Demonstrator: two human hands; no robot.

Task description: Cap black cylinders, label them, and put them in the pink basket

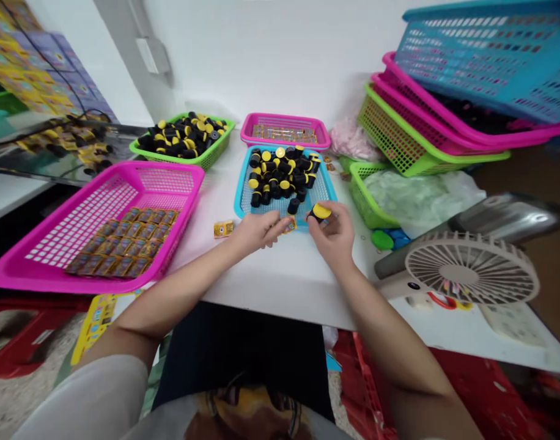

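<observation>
Between the fingers of my left hand [261,231] is a small gold printed sleeve [290,225], partly covered by the fingertips. My right hand [335,235] grips a small black canister with a yellow lid [320,212], tilted, just to the right of the sleeve. Both hands are over the near edge of a blue basket [238,198]. That basket holds many more black canisters with yellow lids [280,174], some lying and some upright. To the left of my left hand, a gold printed packet [223,229] lies flat on the white table [261,287].
At left, a pink basket [96,189] holds rows of wrapped gold pieces [128,244]. Behind are a green basket [211,156] of canisters and a pink basket [284,119]. Stacked baskets [399,137], a green basket with plastic bags [367,198] and a fan [472,269] stand right.
</observation>
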